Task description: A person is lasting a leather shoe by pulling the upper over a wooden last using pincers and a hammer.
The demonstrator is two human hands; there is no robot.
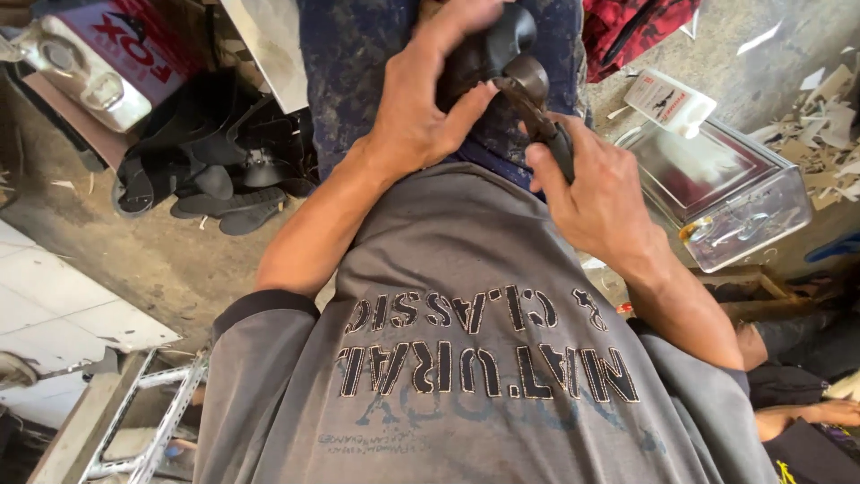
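Left hand [421, 99] clasped round black shoe piece [488, 49] over lap — top cropped by frame. Right hand [596, 193] gripping dark tool [537, 112], tip on piece; handle buried in palm, kind unclear.

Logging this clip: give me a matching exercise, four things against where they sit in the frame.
Things:
1. left hand
2. right hand
3. metal tin
4. pile of black soles

Places:
A. on the floor at the left
B. gripping a black tool handle
C. on the floor at the right
D. holding a black shoe piece over the lap

Pairs: 1-D, 2-B, 3-C, 4-A
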